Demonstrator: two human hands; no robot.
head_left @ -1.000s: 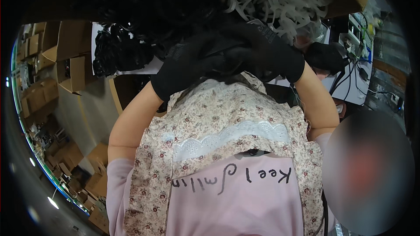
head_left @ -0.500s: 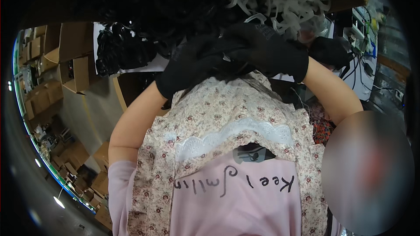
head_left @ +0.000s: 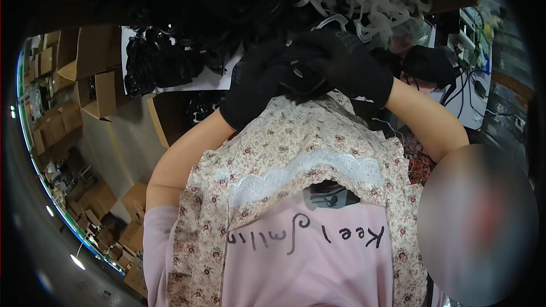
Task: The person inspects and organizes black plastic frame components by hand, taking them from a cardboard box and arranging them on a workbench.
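In black gloves, my left hand [head_left: 256, 84] and my right hand [head_left: 354, 69] come together just above the apron's top. Between them is a dark, curved, glossy piece [head_left: 304, 83] that both hands hold with bent fingers. Its exact kind is hard to make out, black against black gloves. Right beyond the hands lies a large dark heap of black curved parts [head_left: 227, 0]. A pile of translucent whitish curved strips [head_left: 369, 0] sits to its right, close to my right hand.
More black glossy parts [head_left: 159, 59] lie on the white table [head_left: 193, 82] at the left. Past it, open cardboard boxes [head_left: 102, 91] stand on the floor. Cables and a dark rounded object [head_left: 429, 65] are on the right. A flowered apron [head_left: 301, 131] covers my front.
My left hand has shifted to the right and a little down, baring more white table. My right hand has drawn slightly left. The dark piece between them shows more.
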